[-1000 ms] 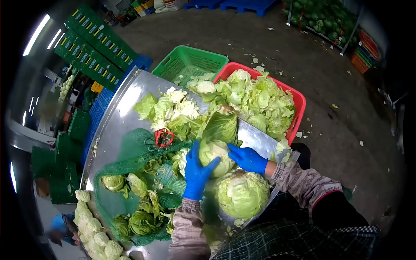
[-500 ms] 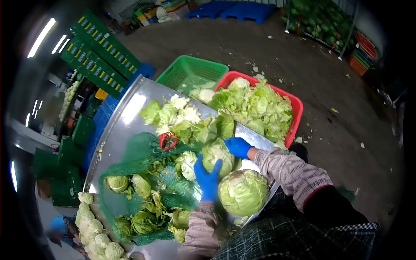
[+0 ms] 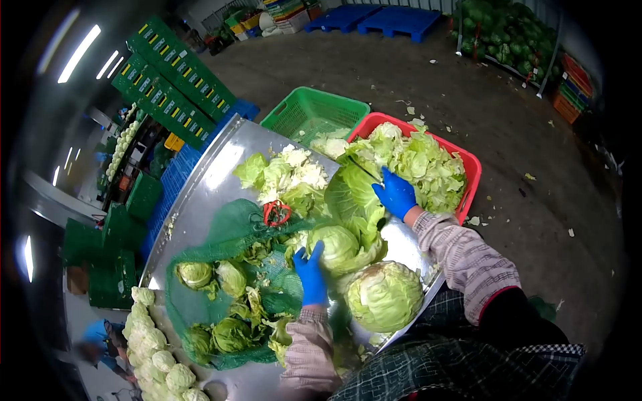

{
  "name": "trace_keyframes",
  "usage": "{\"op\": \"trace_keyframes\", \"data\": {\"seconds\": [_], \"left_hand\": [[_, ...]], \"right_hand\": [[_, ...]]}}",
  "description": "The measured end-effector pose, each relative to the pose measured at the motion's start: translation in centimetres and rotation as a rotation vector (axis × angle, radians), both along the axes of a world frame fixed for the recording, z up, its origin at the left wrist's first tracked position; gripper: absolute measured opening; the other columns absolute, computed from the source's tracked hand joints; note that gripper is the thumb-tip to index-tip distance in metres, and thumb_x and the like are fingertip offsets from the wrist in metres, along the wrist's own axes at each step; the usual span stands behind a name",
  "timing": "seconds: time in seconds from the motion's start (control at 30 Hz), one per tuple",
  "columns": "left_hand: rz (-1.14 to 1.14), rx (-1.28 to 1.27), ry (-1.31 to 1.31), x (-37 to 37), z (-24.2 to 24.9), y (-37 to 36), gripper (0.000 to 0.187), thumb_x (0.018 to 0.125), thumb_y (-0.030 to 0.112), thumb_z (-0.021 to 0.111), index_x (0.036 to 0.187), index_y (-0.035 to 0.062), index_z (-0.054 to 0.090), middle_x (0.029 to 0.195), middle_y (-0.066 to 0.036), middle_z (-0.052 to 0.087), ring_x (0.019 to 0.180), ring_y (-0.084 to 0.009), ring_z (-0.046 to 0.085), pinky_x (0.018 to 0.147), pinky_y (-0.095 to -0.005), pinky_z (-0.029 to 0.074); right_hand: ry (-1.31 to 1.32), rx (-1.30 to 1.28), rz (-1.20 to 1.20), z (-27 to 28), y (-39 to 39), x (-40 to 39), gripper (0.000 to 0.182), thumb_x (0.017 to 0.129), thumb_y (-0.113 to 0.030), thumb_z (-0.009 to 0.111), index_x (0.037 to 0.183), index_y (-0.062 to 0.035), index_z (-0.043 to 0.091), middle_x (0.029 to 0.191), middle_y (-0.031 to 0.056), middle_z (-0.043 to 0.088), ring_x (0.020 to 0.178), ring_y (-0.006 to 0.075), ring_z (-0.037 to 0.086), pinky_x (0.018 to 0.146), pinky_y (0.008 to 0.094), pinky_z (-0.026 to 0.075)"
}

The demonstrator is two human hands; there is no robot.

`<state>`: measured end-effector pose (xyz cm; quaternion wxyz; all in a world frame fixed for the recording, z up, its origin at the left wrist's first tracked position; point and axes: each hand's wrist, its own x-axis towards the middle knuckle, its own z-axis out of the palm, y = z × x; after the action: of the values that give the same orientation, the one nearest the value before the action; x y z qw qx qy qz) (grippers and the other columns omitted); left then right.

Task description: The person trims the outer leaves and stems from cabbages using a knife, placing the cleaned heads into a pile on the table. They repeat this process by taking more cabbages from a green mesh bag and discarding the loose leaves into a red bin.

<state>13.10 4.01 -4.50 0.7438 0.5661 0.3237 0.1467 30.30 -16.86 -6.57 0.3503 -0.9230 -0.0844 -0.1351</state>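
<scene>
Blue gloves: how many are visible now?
2: one on the left hand, at a cabbage head; one on the right hand, by a large green cabbage leaf. Any on the blurred person at lower left can't be made out.

This looks like a produce packing room or warehouse: cabbages point(image 3: 386, 299) lie on a steel table point(image 3: 200, 194), with a red crate point(image 3: 473, 175) of loose leaves at its edge. Around stand stacked green crates point(image 3: 167, 87), blue pallets point(image 3: 399, 22) on a leaf-strewn floor point(image 3: 508, 144) and a metal-framed bin point(image 3: 459, 40) heaped with green produce point(image 3: 508, 40); tube lights point(image 3: 79, 55) shine overhead.
</scene>
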Motion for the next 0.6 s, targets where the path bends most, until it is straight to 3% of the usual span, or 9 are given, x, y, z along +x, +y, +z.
{"op": "trace_keyframes", "data": {"seconds": [0.07, 0.13, 0.17, 0.2, 0.27, 0.37, 0.47, 0.5, 0.6], "left_hand": [[0.028, 0.46, -0.071, 0.1, 1.2, -0.7, 0.061, 0.075, 0.021, 0.077, 0.125, -0.0014, 0.049, 0.131, -0.021, 0.044, 0.116, -0.031, 0.047, 0.097, -0.0383, 0.039], [-0.07, 1.21, -0.189, -0.1, 3.5, -0.2, 0.058, 0.075, 0.021, 0.077, 0.125, 0.0036, 0.054, 0.135, -0.022, 0.041, 0.119, -0.0342, 0.045, 0.1, -0.0396, 0.038], [-0.32, 1.028, -0.343, 0.3, 1.7, 0.9, 0.057, 0.075, 0.025, 0.075, 0.127, 0.0114, 0.055, 0.136, -0.021, 0.043, 0.121, -0.0401, 0.044, 0.101, -0.0432, 0.039], [-0.741, 1.267, -0.351, 0.8, 3.1, 1.4, 0.059, 0.074, 0.032, 0.076, 0.126, 0.0136, 0.056, 0.134, -0.02, 0.046, 0.122, -0.0414, 0.044, 0.1, -0.0457, 0.039], [-0.794, 1.51, -0.2, 0.5, 5.3, 0.8, 0.064, 0.072, 0.039, 0.076, 0.126, 0.0132, 0.055, 0.131, -0.02, 0.048, 0.121, -0.0414, 0.044, 0.099, -0.0464, 0.041], [-0.549, 0.987, -0.211, 1.1, 0.2, 4.5, 0.065, 0.071, 0.038, 0.079, 0.121, 0.0053, 0.055, 0.12, -0.018, 0.056, 0.11, -0.0319, 0.055, 0.093, -0.0399, 0.046], [-0.215, 0.337, 0.013, 1.1, 0.8, 3.9, 0.058, 0.075, 0.036, 0.078, 0.117, 0.0026, 0.055, 0.109, -0.013, 0.06, 0.097, -0.0225, 0.058, 0.085, -0.034, 0.048], [-0.113, 0.603, 0.041, 1.6, 0.5, 3.8, 0.052, 0.078, 0.034, 0.076, 0.115, 0.0028, 0.056, 0.103, -0.009, 0.061, 0.089, -0.0174, 0.058, 0.076, -0.0306, 0.048], [-0.174, 0.246, 0.262, 1.5, 2.9, 2.6, 0.055, 0.078, 0.036, 0.076, 0.118, 0.0032, 0.056, 0.102, -0.012, 0.062, 0.089, -0.0197, 0.059, 0.074, -0.0309, 0.048]], "right_hand": [[-0.094, 0.001, 0.079, 2.3, 0.3, -2.4, 0.044, 0.085, -0.035, 0.063, 0.117, -0.005, 0.059, 0.084, 0.0166, 0.065, 0.078, 0.0353, 0.064, 0.066, 0.0435, 0.05], [0.272, 0.29, 0.455, 2.5, 1.2, -5.8, 0.048, 0.084, -0.038, 0.066, 0.117, -0.0042, 0.06, 0.087, 0.019, 0.066, 0.076, 0.032, 0.064, 0.068, 0.0396, 0.051], [0.328, 0.202, 0.538, 1.9, 1.8, -6.9, 0.049, 0.085, -0.043, 0.062, 0.117, -0.006, 0.06, 0.096, 0.0193, 0.065, 0.083, 0.0338, 0.064, 0.073, 0.0395, 0.051], [0.388, 0.118, 0.624, 1.6, 2.4, -7.7, 0.051, 0.086, -0.048, 0.058, 0.117, -0.0078, 0.06, 0.104, 0.0197, 0.064, 0.09, 0.0356, 0.064, 0.079, 0.0395, 0.051], [0.608, 0.235, 0.619, 0.9, 2.1, -6.6, 0.038, 0.09, -0.042, 0.053, 0.115, -0.0146, 0.061, 0.101, 0.0184, 0.064, 0.095, 0.0348, 0.061, 0.083, 0.0412, 0.049], [0.154, -0.199, 0.577, -7.8, 0.9, -3.3, 0.024, 0.089, -0.023, 0.051, 0.11, -0.02, 0.063, 0.093, 0.016, 0.061, 0.085, 0.0325, 0.062, 0.074, 0.0412, 0.05], [0.42, 0.108, 0.393, -0.2, 2.5, -4.1, 0.03, 0.087, -0.032, 0.06, 0.106, -0.0092, 0.065, 0.089, 0.0147, 0.067, 0.08, 0.0322, 0.064, 0.07, 0.0373, 0.051], [0.327, 0.526, 0.47, 0.9, 3.9, -5.1, 0.044, 0.084, -0.041, 0.064, 0.109, -0.0049, 0.064, 0.091, 0.0161, 0.068, 0.082, 0.0311, 0.065, 0.073, 0.0342, 0.051], [0.39, 0.237, 0.569, 0.7, 4.7, -6.4, 0.057, 0.077, -0.052, 0.068, 0.111, -0.0067, 0.064, 0.095, 0.0172, 0.068, 0.087, 0.0327, 0.065, 0.079, 0.0395, 0.05]]}}
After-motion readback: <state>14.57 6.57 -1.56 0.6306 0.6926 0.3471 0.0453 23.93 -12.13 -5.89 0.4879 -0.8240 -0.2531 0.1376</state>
